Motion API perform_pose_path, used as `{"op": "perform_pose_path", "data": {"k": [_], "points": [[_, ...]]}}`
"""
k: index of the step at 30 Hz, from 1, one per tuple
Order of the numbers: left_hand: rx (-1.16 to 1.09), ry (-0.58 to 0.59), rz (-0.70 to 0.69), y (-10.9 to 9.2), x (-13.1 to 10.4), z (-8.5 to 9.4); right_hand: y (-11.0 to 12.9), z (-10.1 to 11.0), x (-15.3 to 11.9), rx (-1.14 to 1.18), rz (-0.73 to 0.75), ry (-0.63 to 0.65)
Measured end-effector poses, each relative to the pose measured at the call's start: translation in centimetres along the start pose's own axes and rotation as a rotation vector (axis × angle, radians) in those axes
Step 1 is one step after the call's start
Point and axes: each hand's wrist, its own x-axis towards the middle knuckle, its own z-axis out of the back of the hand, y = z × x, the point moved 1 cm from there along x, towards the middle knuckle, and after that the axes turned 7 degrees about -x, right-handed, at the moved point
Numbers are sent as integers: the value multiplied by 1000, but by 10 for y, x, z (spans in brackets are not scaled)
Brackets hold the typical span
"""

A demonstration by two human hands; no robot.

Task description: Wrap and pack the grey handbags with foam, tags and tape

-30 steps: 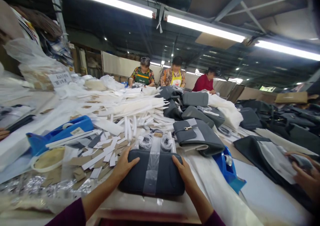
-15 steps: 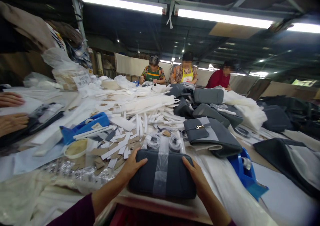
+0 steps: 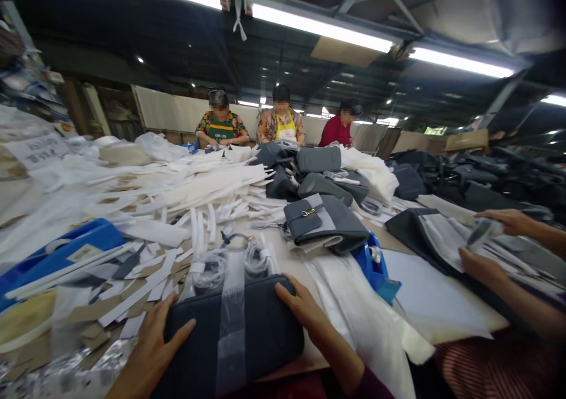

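A dark blue-grey padded bag [image 3: 265, 322] lies at the front of the table, with a clear plastic strip [image 3: 232, 334] running across its middle. My left hand [image 3: 154, 340] holds its left end, thumb on top. The right end is gripped by my right hand [image 3: 300, 307], its thumb on the upper face. Just behind the bag sit two wrapped coils of clear tubing or strap [image 3: 209, 269]. A grey bag with a gold clasp [image 3: 329, 222] rests beyond my right hand.
Blue tape dispensers [image 3: 92, 240] [image 3: 375, 263] stand left and right. Cardboard and white scraps [image 3: 150, 275] lie left. White strips [image 3: 207, 187] and grey bags [image 3: 318, 159] are piled behind. Another person's hands [image 3: 490, 263] work at right; three people sit across the table.
The view has turned to the right. The held bag now appears lower and further left, tilted, with both hands still on it. Another person's hands have come into view at right.
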Motion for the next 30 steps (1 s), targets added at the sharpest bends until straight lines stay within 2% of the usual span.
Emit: {"op": "perform_pose_path", "data": {"k": [3,5,8,10,13,16,20,23,26,28,30], "points": [[120,-78,-260,-18,5,-2,-4,24,6,-172,80,-92],[176,-94,-384,-34,5,-4,0,49,11,-386,225,-234],[207,-93,-485,-54,4,-8,16,90,25,-812,476,-501],[202,-87,-526,-60,0,-13,25,110,41,-1085,589,-569],[197,-95,-558,-63,-10,-17,27,127,68,-1395,657,-470],[231,-104,-568,-64,-23,-15,16,136,92,-1590,676,-379],[287,-103,-589,-59,-34,-6,-1,151,119,-1735,780,-422],[288,-154,-601,-45,-38,1,-3,162,135,-1794,891,-428],[288,-196,-628,-29,-41,6,13,166,150,-1814,886,-389],[294,-205,-624,-20,-43,9,36,164,161,-1809,794,-358],[306,-201,-606,-14,-45,13,70,159,175,-1799,647,-335]]}}
